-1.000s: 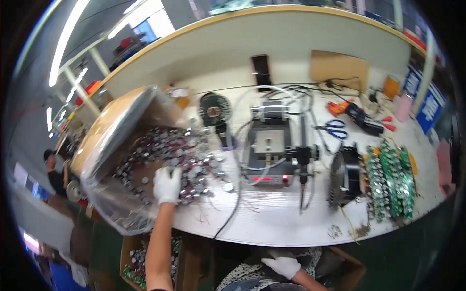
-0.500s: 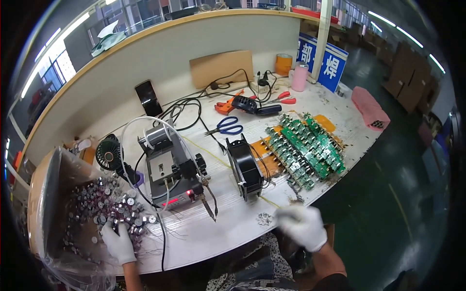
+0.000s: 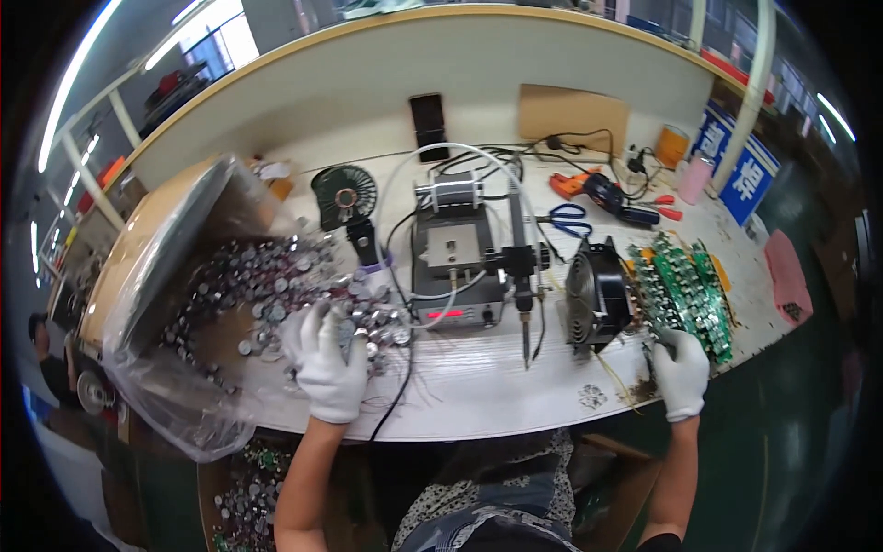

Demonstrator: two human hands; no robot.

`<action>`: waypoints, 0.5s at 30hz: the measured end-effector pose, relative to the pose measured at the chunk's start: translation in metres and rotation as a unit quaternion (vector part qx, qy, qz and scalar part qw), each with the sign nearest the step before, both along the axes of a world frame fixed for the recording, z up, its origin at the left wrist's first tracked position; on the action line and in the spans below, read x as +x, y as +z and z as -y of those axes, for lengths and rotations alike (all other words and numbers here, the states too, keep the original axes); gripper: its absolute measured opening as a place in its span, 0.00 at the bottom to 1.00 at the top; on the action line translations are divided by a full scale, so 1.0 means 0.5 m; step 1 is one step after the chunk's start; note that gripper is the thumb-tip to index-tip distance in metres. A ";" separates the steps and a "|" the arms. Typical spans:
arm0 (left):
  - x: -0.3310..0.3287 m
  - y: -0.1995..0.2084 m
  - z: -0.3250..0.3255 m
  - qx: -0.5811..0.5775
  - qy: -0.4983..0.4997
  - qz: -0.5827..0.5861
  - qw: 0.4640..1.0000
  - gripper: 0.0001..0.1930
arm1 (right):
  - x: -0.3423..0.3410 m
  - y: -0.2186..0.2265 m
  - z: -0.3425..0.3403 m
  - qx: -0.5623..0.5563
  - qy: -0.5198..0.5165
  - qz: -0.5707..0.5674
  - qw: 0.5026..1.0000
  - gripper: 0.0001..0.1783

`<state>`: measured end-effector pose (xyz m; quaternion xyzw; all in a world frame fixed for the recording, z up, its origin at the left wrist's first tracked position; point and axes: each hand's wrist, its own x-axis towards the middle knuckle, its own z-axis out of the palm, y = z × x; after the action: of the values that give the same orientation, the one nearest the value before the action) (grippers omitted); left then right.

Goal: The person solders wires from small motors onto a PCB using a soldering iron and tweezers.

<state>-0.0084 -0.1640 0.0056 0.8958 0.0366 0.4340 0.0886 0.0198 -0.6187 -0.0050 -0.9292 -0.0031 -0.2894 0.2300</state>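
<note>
My left hand (image 3: 333, 373), in a white glove, is at the near edge of a pile of small round silvery parts with thin wires (image 3: 276, 285). Its thumb and fingers are spread among the parts, and I see nothing clearly held. On the right, my gloved right hand (image 3: 682, 373) reaches the near-left corner of a stack of green circuit boards (image 3: 685, 290). The fingers there are bent together at the boards' edge; what they pinch, if anything, is hidden. Between the hands stands a soldering machine (image 3: 455, 244) with a downward-pointing iron (image 3: 525, 336).
A cardboard box (image 3: 152, 235) lined with clear plastic opens toward the pile. A square black fan (image 3: 598, 294) stands left of the boards; a small round fan (image 3: 345, 198) is behind the parts. Blue-handled scissors (image 3: 570, 221), a phone (image 3: 429, 127) and a pink cloth roll (image 3: 788, 276) lie farther off.
The view has swung left, so the bench appears farther right. My right hand has gone from the bench's front edge to the boards. The left hand stays at the parts, its fingers more spread.
</note>
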 end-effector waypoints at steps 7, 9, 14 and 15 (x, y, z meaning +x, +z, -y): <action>-0.049 0.017 -0.019 -0.077 -0.118 0.023 0.990 0.14 | -0.018 0.005 0.008 0.232 -0.009 -0.070 0.970 0.15; -0.065 0.018 -0.026 -0.078 -0.114 0.014 0.990 0.13 | -0.005 -0.030 0.024 0.239 -0.015 -0.069 0.969 0.15; -0.114 0.033 -0.045 -0.053 -0.107 0.012 0.993 0.12 | -0.036 0.026 0.016 0.350 -0.031 -0.013 0.936 0.13; -0.126 0.045 -0.042 -0.042 -0.110 0.007 0.993 0.12 | -0.063 0.054 0.009 0.358 -0.048 -0.002 0.932 0.13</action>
<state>-0.0715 -0.1428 0.0281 0.8867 -0.0448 0.4262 0.1735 -0.0119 -0.6232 0.0220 -0.7845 0.1462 -0.2803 0.5334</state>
